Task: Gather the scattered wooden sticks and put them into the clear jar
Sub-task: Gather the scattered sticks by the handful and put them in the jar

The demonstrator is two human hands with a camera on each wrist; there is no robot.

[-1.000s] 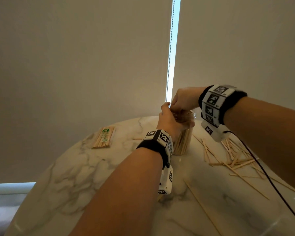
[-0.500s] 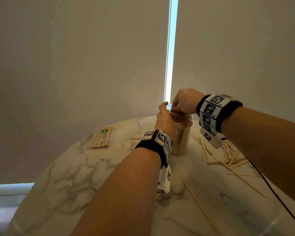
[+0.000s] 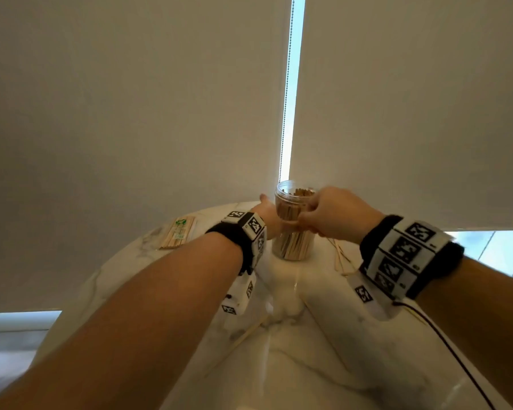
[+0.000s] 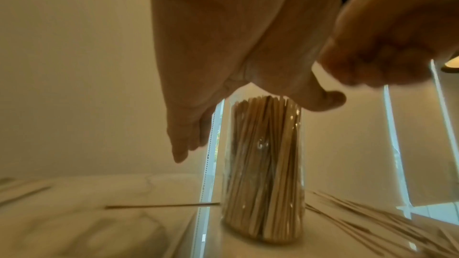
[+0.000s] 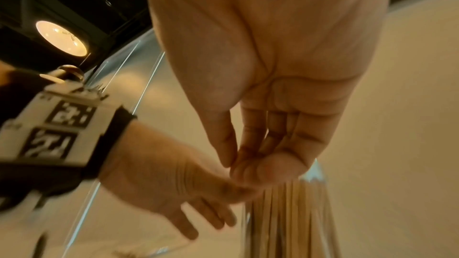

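The clear jar (image 3: 292, 244) stands upright at the far middle of the marble table (image 3: 293, 374), packed with wooden sticks. My left hand (image 3: 265, 208) is just left of it. Its fingers (image 4: 181, 144) are straight and apart from the glass, and its thumb (image 4: 327, 99) hangs by the rim. My right hand (image 3: 308, 220) is against the jar's right side, its fingers (image 5: 248, 164) curled to the thumb with nothing showing between them. Loose sticks (image 3: 342, 258) lie right of the jar, and one stick (image 3: 243, 338) lies nearer me.
A wrapped packet of sticks (image 3: 178, 236) lies at the table's far left. A single stick (image 4: 161, 206) lies left of the jar. A black cable (image 3: 456, 353) runs from my right wrist. Roller blinds hang close behind the table.
Both hands have come down from the jar's mouth. My left hand has let go of the rim and opened beside the jar. My right hand has dropped to the jar's right side.
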